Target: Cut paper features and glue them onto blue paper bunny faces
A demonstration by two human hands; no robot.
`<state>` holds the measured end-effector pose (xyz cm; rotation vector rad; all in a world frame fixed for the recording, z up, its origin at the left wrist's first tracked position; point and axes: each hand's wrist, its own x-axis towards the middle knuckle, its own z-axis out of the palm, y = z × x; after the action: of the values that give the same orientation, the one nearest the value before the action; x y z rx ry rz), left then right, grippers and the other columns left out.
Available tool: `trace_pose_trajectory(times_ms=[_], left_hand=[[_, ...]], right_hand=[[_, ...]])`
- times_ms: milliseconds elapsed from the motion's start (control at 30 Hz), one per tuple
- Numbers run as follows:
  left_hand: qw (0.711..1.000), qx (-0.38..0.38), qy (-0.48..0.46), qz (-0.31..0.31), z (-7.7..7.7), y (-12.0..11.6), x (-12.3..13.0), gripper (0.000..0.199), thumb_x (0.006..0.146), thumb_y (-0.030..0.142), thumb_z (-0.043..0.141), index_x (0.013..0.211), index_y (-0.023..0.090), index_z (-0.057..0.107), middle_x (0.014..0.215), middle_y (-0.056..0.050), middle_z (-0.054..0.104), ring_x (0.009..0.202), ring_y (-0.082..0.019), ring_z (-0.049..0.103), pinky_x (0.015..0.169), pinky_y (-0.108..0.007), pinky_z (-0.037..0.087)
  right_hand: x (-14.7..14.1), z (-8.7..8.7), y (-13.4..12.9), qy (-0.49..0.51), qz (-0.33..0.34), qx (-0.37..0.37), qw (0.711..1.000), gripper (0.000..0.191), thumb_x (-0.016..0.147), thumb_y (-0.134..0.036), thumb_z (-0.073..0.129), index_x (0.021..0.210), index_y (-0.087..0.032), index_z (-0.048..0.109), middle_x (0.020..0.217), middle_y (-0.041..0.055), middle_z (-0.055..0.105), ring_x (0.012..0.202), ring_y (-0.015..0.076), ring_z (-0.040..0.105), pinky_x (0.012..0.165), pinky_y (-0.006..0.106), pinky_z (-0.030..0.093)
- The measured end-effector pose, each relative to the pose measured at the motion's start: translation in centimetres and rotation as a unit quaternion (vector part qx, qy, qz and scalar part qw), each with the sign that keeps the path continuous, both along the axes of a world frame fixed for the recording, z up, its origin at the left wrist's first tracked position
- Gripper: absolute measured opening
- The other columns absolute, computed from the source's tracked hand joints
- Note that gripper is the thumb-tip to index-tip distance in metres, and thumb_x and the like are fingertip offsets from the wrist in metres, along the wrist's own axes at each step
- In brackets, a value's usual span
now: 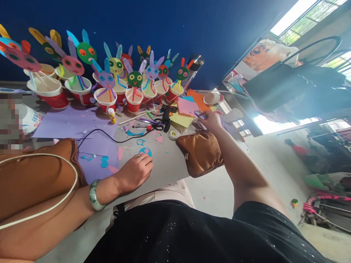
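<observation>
My left hand [133, 171] rests at the table's near edge with its fingers curled, beside a blue paper disc [145, 151] with pink circles on it; whether the fingers hold anything is hidden. Farther right, my right hand [210, 120] reaches to a small dark-and-blue item [201, 115] by the coloured paper sheets. Its fingertips are at that item, too small to name. Between the hands lie a roll of tape [173, 134], a black glue gun [166, 117] and black-handled scissors [157, 125]. Blue circles [104, 161] and pink paper pieces lie left of my left hand.
Several red-and-white cups [105, 100] with paper rabbit figures stand along the blue wall. A glue stick [112, 115], a metal flask [195, 69] and a black cable [109, 138] are on the table. Brown cushions [203, 151] lie at both sides. Purple sheets [68, 122] cover the left.
</observation>
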<state>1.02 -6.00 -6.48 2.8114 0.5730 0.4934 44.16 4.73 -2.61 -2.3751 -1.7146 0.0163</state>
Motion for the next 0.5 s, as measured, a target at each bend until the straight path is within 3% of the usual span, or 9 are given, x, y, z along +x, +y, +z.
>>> trace_pose_trajectory(times_ms=[200,367,500], left_hand=[[1.000,0.011,-0.001,0.000,0.1,0.0,0.0,0.016,0.096,0.013,0.053,0.084,0.016,0.063,0.090,-0.007,0.063,0.091,-0.023,0.058,0.085,-0.038,0.050],[1.000,0.014,0.000,-0.001,-0.1,0.1,0.1,0.017,0.096,0.013,0.053,0.084,0.016,0.064,0.089,-0.007,0.063,0.089,-0.023,0.057,0.083,-0.037,0.050],[1.000,0.021,0.000,0.002,-0.1,0.1,0.1,0.019,0.097,0.014,0.052,0.084,0.016,0.066,0.091,-0.008,0.064,0.091,-0.023,0.058,0.084,-0.038,0.051]], right_hand=[[-2.3,-0.1,2.4,-0.052,0.008,-0.018,0.998,0.047,0.082,-0.034,0.061,0.124,-0.019,0.074,0.100,0.0123,0.078,0.083,0.0261,0.064,0.067,0.032,0.040],[-1.8,0.3,4.0,-0.094,-0.007,-0.004,0.995,0.034,0.086,-0.033,0.057,0.105,-0.015,0.079,0.093,0.0155,0.077,0.082,0.0275,0.063,0.066,0.033,0.038],[0.3,0.6,5.0,-0.039,-0.051,0.054,0.997,0.025,0.083,-0.027,0.060,0.097,-0.014,0.077,0.088,0.0136,0.073,0.079,0.0249,0.060,0.068,0.033,0.041]])
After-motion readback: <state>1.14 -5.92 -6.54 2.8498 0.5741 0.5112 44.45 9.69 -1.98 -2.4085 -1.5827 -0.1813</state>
